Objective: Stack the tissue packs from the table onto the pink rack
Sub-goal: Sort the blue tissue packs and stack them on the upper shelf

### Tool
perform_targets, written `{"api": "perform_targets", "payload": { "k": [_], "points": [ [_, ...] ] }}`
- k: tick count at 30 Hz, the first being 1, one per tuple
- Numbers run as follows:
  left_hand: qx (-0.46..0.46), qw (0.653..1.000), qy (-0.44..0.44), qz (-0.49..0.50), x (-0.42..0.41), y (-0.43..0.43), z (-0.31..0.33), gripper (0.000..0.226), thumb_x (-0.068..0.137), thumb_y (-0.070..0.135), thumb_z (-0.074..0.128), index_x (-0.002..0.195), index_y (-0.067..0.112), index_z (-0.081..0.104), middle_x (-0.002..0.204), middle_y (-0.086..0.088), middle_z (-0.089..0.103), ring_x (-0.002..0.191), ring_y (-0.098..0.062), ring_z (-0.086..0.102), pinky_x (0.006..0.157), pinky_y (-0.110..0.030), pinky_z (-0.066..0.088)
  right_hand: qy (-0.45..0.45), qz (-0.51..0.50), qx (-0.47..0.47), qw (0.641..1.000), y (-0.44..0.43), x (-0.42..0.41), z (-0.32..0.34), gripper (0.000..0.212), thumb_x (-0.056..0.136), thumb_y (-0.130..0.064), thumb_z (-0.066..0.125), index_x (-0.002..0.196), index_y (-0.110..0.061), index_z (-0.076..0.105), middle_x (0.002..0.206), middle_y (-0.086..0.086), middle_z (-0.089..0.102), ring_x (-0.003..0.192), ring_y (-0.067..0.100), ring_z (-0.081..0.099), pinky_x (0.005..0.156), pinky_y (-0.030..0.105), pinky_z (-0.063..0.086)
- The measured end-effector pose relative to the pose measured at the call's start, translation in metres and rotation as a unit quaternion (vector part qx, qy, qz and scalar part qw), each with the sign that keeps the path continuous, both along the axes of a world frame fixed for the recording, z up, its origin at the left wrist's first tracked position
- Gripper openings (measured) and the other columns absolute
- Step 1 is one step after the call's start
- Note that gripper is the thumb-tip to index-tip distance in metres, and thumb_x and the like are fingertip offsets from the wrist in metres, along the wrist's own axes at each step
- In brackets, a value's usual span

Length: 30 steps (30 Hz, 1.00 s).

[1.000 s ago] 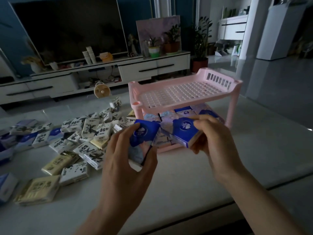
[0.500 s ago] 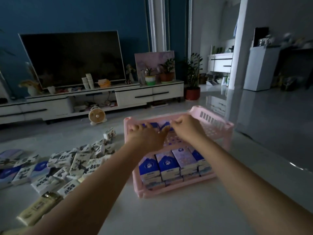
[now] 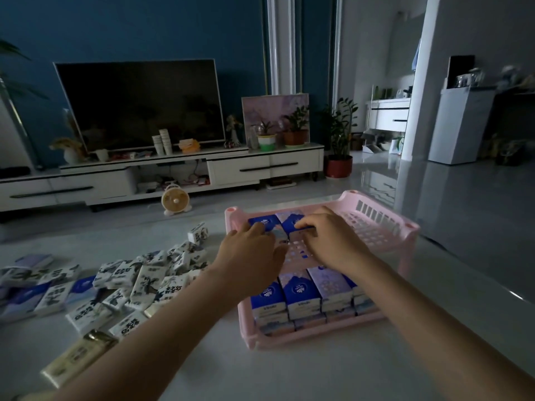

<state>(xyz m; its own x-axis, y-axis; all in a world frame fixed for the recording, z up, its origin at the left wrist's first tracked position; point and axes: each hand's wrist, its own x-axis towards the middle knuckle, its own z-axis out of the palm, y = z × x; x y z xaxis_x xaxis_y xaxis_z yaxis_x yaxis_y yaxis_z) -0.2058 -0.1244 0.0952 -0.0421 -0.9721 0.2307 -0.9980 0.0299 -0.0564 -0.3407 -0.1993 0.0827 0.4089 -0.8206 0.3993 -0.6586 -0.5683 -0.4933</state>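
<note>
Packs: two blue tissue packs (image 3: pixel 265 222), pink plastic rack's (image 3: pixel 351 195) top corner, half hidden.
Left hand (image 3: pixel 249 251): flat atop one.
Right hand (image 3: pixel 333 240): grip unclear.

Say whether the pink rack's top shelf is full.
Not full: the top shelf holds only two blue tissue packs at its left end; its perforated floor to their right is bare.

Dark television (image 3: pixel 139 102) atop a long white cabinet (image 3: pixel 260 167), potted plants (image 3: pixel 295 131) at its right end, small fan (image 3: pixel 175 201) on the floor (image 3: pixel 434 198) below.
</note>
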Motion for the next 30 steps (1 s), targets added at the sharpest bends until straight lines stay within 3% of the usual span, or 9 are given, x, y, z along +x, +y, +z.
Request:
{"api": "perform_targets", "payload": {
  "k": [4, 7, 9, 12, 15, 19, 21, 24, 30],
  "points": [
    [0.068, 0.996, -0.046, 0.037, 0.0, -0.011, 0.002, 0.057, 0.095, 0.051, 0.021, 0.132, 0.012, 0.043, 0.139, -0.009, 0.04, 0.127, -0.027, 0.036, 0.105, -0.039, 0.03, 0.038, 0.009, -0.005, 0.999, 0.003, -0.001, -0.002, 0.034, 0.095, -0.012, 0.04, 0.123, -0.015, 0.058, 0.125, 0.004, 0.056, 0.108, 0.018, 0.054, 0.087, 0.026, 0.04],
    [0.113, 0.991, -0.056, 0.049, -0.002, -0.017, 0.004, 0.063, 0.095, 0.052, 0.02, 0.142, 0.012, 0.028, 0.151, -0.01, 0.023, 0.137, -0.031, 0.022, 0.111, -0.042, 0.019, 0.083, 0.0, -0.007, 0.996, 0.007, -0.004, -0.002, 0.036, 0.096, -0.021, 0.037, 0.128, -0.019, 0.053, 0.132, 0.003, 0.054, 0.117, 0.021, 0.051, 0.096, 0.032, 0.041],
    [0.104, 0.992, -0.045, 0.052, -0.002, -0.018, 0.002, 0.062, 0.095, 0.052, 0.022, 0.141, 0.011, 0.029, 0.149, -0.011, 0.026, 0.136, -0.031, 0.024, 0.11, -0.042, 0.02, 0.114, 0.016, 0.01, 0.993, 0.007, -0.005, -0.002, 0.037, 0.097, -0.026, 0.037, 0.132, -0.022, 0.049, 0.137, 0.004, 0.05, 0.121, 0.023, 0.048, 0.101, 0.035, 0.039],
    [-0.012, 0.999, 0.02, 0.038, 0.001, -0.011, -0.002, 0.054, 0.094, 0.051, 0.027, 0.131, 0.014, 0.041, 0.138, -0.008, 0.04, 0.13, -0.025, 0.032, 0.11, -0.043, 0.02, 0.125, 0.079, 0.056, 0.987, 0.005, -0.007, 0.001, 0.036, 0.096, -0.034, 0.042, 0.132, -0.033, 0.047, 0.143, -0.003, 0.043, 0.126, 0.021, 0.045, 0.103, 0.038, 0.038],
    [-0.147, 0.98, 0.134, -0.002, 0.01, 0.013, -0.009, 0.049, 0.096, 0.045, 0.029, 0.137, 0.02, 0.035, 0.147, -0.001, 0.03, 0.137, -0.017, 0.019, 0.115, -0.042, 0.004, 0.084, 0.089, 0.057, 0.991, 0.011, -0.01, 0.001, 0.042, 0.095, -0.03, 0.046, 0.137, -0.029, 0.041, 0.147, -0.008, 0.035, 0.131, 0.016, 0.039, 0.105, 0.035, 0.039],
    [-0.296, 0.936, 0.188, -0.037, 0.053, 0.073, -0.045, 0.039, 0.092, 0.039, 0.031, 0.123, 0.022, 0.047, 0.131, -0.006, 0.052, 0.122, -0.018, 0.043, 0.105, -0.036, 0.027, -0.026, 0.078, -0.116, 0.99, 0.055, -0.004, 0.004, 0.031, 0.095, -0.016, 0.041, 0.123, -0.016, 0.052, 0.117, -0.003, 0.055, 0.097, 0.007, 0.057, 0.069, 0.012, 0.05],
    [-0.315, 0.927, 0.201, -0.033, 0.084, 0.108, -0.078, 0.026, 0.09, 0.026, 0.037, 0.112, 0.021, 0.05, 0.118, -0.005, 0.057, 0.111, -0.015, 0.048, 0.097, -0.028, 0.034, -0.044, 0.148, -0.187, 0.97, 0.088, 0.007, 0.005, 0.023, 0.091, -0.02, 0.039, 0.108, -0.02, 0.055, 0.1, -0.004, 0.059, 0.085, 0.007, 0.06, 0.064, 0.016, 0.052],
    [-0.301, 0.933, 0.2, -0.006, 0.125, 0.156, -0.126, 0.021, 0.084, 0.017, 0.041, 0.1, 0.023, 0.053, 0.109, 0.003, 0.055, 0.1, -0.016, 0.052, 0.087, -0.026, 0.036, 0.014, 0.23, -0.239, 0.943, 0.125, 0.037, -0.01, 0.02, 0.084, -0.019, 0.042, 0.1, -0.022, 0.055, 0.094, -0.003, 0.063, 0.085, 0.007, 0.057, 0.072, 0.017, 0.05],
    [-0.349, 0.898, 0.255, 0.08, 0.155, 0.185, -0.135, 0.021, 0.078, 0.013, 0.042, 0.09, 0.028, 0.051, 0.097, 0.009, 0.052, 0.086, -0.015, 0.051, 0.073, -0.028, 0.039, 0.084, 0.319, -0.101, 0.939, 0.148, 0.129, -0.061, 0.027, 0.086, -0.012, 0.044, 0.107, -0.018, 0.06, 0.105, -0.001, 0.059, 0.097, 0.014, 0.055, 0.086, 0.022, 0.038]
  ]
}}
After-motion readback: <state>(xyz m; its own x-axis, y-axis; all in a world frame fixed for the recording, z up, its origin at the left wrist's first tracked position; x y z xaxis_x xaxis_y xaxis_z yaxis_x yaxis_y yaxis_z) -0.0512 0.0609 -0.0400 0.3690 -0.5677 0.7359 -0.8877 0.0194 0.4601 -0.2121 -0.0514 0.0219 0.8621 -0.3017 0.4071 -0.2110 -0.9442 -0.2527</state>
